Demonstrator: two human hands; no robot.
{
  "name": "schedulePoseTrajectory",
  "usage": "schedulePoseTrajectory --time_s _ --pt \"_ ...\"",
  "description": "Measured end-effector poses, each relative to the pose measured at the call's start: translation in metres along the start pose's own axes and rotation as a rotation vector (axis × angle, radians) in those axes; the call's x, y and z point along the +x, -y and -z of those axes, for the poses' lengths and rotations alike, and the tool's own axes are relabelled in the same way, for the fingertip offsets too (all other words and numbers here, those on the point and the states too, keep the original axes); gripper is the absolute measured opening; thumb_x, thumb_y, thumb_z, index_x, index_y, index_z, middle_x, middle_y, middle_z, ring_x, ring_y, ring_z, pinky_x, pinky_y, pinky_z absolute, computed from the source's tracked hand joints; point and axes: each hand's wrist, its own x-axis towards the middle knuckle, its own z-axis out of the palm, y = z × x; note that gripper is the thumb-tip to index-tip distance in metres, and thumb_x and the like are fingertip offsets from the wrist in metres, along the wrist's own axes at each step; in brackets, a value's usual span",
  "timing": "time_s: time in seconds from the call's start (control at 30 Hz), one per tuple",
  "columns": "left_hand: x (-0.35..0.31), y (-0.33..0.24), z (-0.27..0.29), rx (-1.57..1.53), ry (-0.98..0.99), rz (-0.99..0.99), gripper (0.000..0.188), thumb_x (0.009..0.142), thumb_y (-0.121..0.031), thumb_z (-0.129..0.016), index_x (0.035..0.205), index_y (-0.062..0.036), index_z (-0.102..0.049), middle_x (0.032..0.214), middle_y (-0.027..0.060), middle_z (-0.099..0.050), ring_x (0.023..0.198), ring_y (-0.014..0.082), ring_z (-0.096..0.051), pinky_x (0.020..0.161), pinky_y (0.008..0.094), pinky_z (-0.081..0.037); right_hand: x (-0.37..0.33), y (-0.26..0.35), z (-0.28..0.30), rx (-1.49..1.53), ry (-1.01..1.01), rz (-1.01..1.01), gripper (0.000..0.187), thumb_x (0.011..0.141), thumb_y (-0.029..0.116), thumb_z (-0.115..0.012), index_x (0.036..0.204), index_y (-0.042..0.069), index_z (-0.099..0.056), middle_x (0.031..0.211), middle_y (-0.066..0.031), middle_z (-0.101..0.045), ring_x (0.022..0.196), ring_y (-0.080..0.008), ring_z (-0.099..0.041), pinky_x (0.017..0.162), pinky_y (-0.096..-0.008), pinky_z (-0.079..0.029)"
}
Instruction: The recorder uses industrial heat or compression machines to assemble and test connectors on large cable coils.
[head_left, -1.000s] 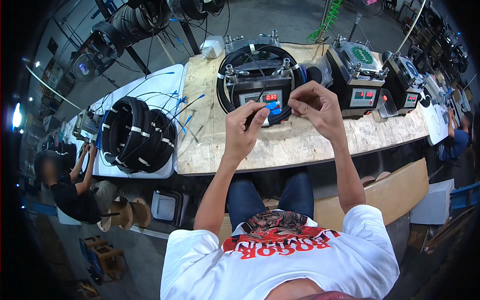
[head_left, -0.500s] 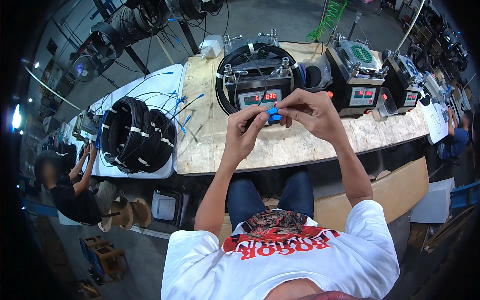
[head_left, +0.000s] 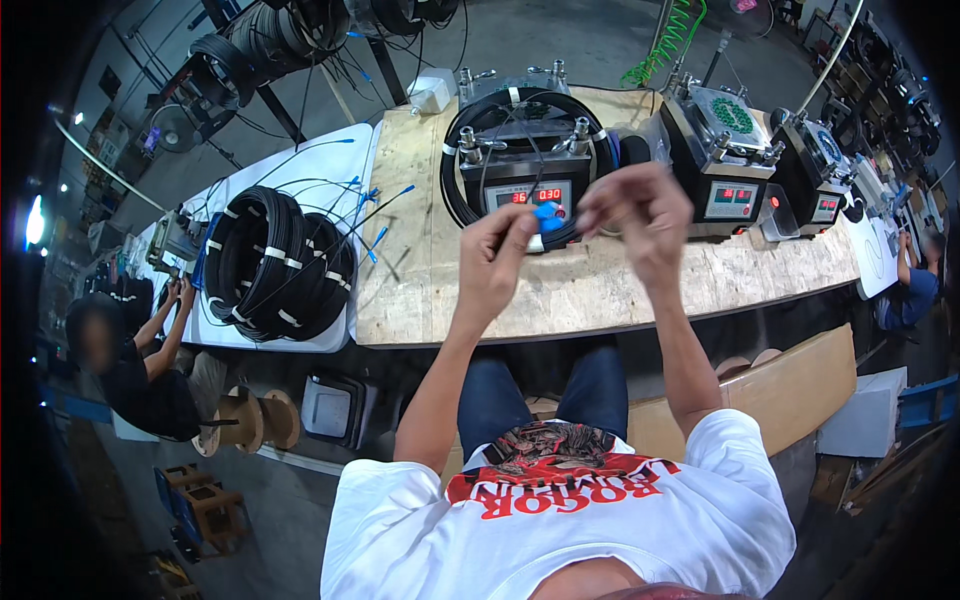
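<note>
My left hand (head_left: 494, 262) pinches a small blue cable connector (head_left: 547, 214) between thumb and fingertips, over the front edge of a polishing-type machine (head_left: 492, 172) with red digits on its panel. A black cable coil (head_left: 453, 190) bound with white ties hangs around that machine's top. To the right of the connector is my right hand (head_left: 645, 222), smeared by motion and apart from the left. Whether its fingers hold anything cannot be made out.
More machines (head_left: 730, 165) stand to the right on the plywood table (head_left: 420, 290). Black cable coils (head_left: 265, 265) with blue-tipped ends lie on a white table (head_left: 200, 335) at left. One person (head_left: 150, 375) works at far left, another (head_left: 910, 285) at far right.
My right hand has drawn away from the blue connector, to the right and slightly upward. The left hand keeps its pinch in nearly the same place. The digits on the machine's panel differ.
</note>
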Motion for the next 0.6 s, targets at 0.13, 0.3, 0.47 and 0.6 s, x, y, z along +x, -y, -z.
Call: schedulePoseTrajectory --time_s 0.13,0.3,0.47,0.6 --pt "0.004 0.007 -0.006 -0.082 -0.054 0.027 0.028 0.102 -0.026 -0.058 0.101 0.0011 -0.067 0.072 -0.0085 -0.047 0.066 0.0010 -0.036 0.057 0.0191 -0.027 0.012 0.006 0.029 -0.029 -0.240 0.117 0.012 0.099 0.007 -0.059 0.103 -0.003 -0.056 0.088 -0.0154 -0.069 0.075 -0.0182 -0.070 0.064 -0.0283 -0.059" --pt "0.005 0.005 -0.010 -0.130 -0.001 0.008 0.025 0.102 -0.022 -0.059 0.103 0.0021 -0.067 0.084 -0.0064 -0.058 0.074 0.0006 -0.042 0.063 0.0183 -0.033 0.006 -0.013 0.014 0.268 -0.032 -0.134 0.014 0.100 0.009 -0.056 0.109 -0.002 -0.053 0.098 -0.0208 -0.070 0.086 -0.0255 -0.072 0.073 -0.0329 -0.059" --pt "0.008 0.004 -0.026 -0.087 0.046 -0.030 0.018 0.102 -0.013 -0.056 0.105 0.0020 -0.067 0.084 -0.0061 -0.056 0.074 0.0016 -0.043 0.064 0.0188 -0.034 -0.007 -0.016 0.029 0.381 -0.002 -0.237 0.013 0.102 0.013 -0.055 0.108 0.002 -0.051 0.093 -0.0195 -0.069 0.085 -0.0252 -0.070 0.073 -0.0352 -0.057" --pt "-0.005 0.042 -0.001 -0.132 -0.114 0.016 0.024 0.101 -0.015 -0.059 0.117 0.0015 -0.063 0.105 0.0056 -0.065 0.094 0.0108 -0.061 0.082 0.0244 -0.050 -0.022 -0.028 0.052 0.332 -0.040 -0.356 0.015 0.098 0.010 -0.061 0.102 -0.002 -0.053 0.086 -0.0179 -0.068 0.077 -0.0236 -0.070 0.069 -0.0328 -0.056"
